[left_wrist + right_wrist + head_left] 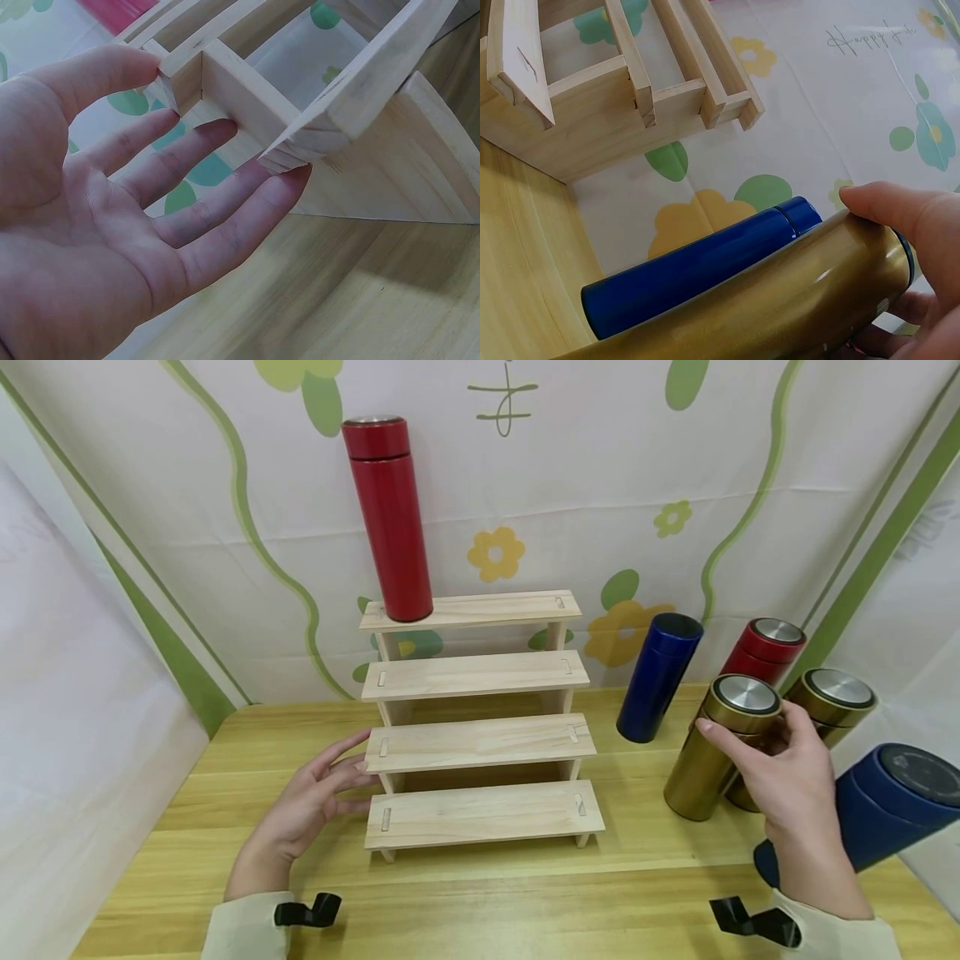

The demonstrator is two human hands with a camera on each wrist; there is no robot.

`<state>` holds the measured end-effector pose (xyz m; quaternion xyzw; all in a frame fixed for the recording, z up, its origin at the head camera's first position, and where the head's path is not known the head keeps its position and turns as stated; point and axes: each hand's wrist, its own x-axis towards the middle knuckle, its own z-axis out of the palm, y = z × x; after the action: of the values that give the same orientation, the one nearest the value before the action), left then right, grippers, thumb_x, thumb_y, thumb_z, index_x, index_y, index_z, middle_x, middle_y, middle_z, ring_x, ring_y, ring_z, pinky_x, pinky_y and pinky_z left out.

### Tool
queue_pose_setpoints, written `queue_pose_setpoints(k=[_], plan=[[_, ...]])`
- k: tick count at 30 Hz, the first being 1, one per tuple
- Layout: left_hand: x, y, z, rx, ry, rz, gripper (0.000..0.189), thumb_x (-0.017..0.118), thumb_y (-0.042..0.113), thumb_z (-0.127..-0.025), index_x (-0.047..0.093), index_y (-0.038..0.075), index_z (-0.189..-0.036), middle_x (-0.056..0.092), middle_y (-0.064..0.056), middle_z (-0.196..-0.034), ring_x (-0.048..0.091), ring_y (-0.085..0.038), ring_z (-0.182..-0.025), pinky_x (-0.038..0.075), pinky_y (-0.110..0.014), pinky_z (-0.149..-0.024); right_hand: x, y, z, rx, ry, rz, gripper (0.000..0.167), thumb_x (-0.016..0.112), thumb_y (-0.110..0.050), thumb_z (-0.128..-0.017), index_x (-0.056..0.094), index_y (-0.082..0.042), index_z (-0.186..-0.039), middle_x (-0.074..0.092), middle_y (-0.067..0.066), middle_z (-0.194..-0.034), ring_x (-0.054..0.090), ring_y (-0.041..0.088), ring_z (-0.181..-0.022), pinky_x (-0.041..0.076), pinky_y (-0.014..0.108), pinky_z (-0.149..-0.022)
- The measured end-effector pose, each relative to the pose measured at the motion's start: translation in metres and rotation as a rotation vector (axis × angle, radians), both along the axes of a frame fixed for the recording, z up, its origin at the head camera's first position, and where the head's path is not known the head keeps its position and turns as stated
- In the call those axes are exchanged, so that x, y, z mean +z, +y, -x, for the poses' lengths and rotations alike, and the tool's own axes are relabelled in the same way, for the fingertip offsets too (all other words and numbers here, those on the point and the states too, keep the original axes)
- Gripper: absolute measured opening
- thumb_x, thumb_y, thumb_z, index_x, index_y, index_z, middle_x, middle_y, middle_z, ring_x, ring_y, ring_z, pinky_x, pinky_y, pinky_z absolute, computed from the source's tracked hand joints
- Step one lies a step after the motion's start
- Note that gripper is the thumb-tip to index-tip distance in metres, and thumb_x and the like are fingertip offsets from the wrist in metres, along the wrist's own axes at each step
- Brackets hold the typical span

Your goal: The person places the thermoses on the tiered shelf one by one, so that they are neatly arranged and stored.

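My right hand (798,785) grips a gold thermos (696,777) near its silver-topped lid, thumb on the near side and fingers behind. The thermos leans slightly; whether its base touches the table cannot be told. At the left side of a four-step wooden display rack (480,742), my left hand (303,806) touches the step ends with extended fingers. The left wrist view shows the thumb and fingertips against the wood of the rack (247,82). A tall red thermos (393,527) stands on the top step, at its left end.
Right of the rack stands a slim blue thermos (658,681). A shorter red thermos (765,652) and a second gold thermos (836,697) stand behind my right hand. A wide dark blue thermos (885,810) is near the right table edge. A patterned cloth (510,468) hangs behind.
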<state>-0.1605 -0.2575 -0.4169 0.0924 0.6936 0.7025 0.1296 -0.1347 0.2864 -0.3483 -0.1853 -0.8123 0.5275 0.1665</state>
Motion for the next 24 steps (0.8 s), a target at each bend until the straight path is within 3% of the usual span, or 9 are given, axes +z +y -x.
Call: queue_pose_setpoints(k=[18, 24], plan=[[0.001, 0.001, 0.0, 0.003, 0.003, 0.01, 0.061, 0.054, 0.021, -0.114, 0.031, 0.014, -0.17, 0.068, 0.01, -0.142, 0.07, -0.019, -0.125, 0.062, -0.047, -0.099, 0.0, -0.007, 0.0, -0.063, 0.018, 0.063, 0.081, 0.089, -0.033, -0.09, 0.048, -0.032, -0.16, 0.055, -0.026, -0.119, 0.054, -0.001, -0.106, 0.045, 0.007, -0.079], [0.001, 0.0, -0.001, 0.002, -0.003, 0.017, 0.061, 0.053, 0.023, -0.115, 0.029, 0.015, -0.171, 0.067, 0.01, -0.143, 0.069, -0.019, -0.125, 0.062, -0.045, -0.099, 0.006, -0.01, 0.0, -0.091, 0.066, 0.168, 0.075, 0.092, -0.025, -0.088, 0.054, -0.031, -0.151, 0.058, -0.022, -0.118, 0.054, 0.002, -0.105, 0.046, 0.007, -0.077]])
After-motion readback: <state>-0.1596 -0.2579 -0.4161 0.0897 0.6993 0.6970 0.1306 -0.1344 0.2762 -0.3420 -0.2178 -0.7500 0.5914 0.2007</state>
